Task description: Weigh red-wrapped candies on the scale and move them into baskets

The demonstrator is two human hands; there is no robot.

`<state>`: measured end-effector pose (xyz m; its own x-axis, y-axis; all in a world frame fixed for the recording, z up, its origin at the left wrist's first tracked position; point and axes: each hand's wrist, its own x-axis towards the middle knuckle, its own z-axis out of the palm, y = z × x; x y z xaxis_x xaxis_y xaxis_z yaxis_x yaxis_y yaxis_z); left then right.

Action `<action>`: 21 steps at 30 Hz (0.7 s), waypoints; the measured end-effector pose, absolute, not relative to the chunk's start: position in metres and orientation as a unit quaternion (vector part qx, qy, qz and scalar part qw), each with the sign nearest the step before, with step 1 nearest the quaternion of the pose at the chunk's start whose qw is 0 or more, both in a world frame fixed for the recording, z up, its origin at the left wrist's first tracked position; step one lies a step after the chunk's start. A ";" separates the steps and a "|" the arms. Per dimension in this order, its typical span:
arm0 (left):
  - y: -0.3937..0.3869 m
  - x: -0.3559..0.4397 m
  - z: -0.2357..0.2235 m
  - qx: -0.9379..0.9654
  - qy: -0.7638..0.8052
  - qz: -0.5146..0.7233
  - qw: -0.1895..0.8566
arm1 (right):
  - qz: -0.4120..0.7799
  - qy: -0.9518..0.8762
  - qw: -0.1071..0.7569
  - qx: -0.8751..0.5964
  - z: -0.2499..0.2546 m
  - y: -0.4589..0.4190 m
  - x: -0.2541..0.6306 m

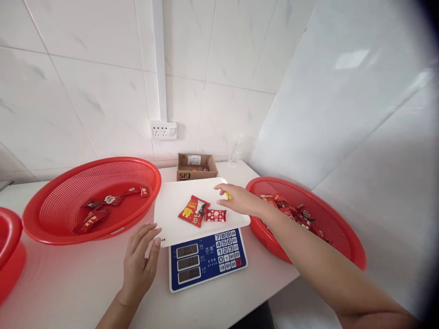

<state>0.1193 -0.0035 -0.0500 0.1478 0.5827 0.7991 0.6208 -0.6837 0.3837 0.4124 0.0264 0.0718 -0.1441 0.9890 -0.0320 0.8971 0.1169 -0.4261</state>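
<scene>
A blue electronic scale (207, 258) stands on the white table with a white weighing tray (174, 201) on top. Two red snack packets (194, 210) (215, 215) lie on the tray. My right hand (240, 199) reaches over the tray's right side, fingers curled around a small yellow item (227, 196). My left hand (139, 262) rests flat on the table with fingers spread, its tips touching the tray's left front corner.
A red mesh basket (51, 205) at left holds several red packets. Another red basket (343, 237) at right holds more packets under my right forearm. A third red basket's rim (8, 237) shows far left. A cardboard box (196, 167) and clear bottle (235, 153) stand at the tiled wall.
</scene>
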 end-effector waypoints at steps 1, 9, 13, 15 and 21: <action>-0.004 0.119 -0.050 -0.758 -0.397 -0.517 0.018 | 0.172 -0.736 0.149 -0.638 0.071 0.033 0.409; -0.003 0.119 -0.049 -0.760 -0.397 -0.513 0.020 | 0.175 -0.765 0.139 -0.604 0.065 0.042 0.388; -0.005 0.120 -0.047 -0.761 -0.392 -0.516 0.023 | 0.210 -0.788 0.062 -0.576 0.052 0.017 0.377; -0.006 0.120 -0.047 -0.764 -0.391 -0.513 0.023 | 0.211 -0.789 0.038 -0.575 0.043 0.006 0.370; -0.005 0.120 -0.048 -0.766 -0.388 -0.511 0.018 | 0.197 -0.778 0.058 -0.594 0.032 -0.008 0.359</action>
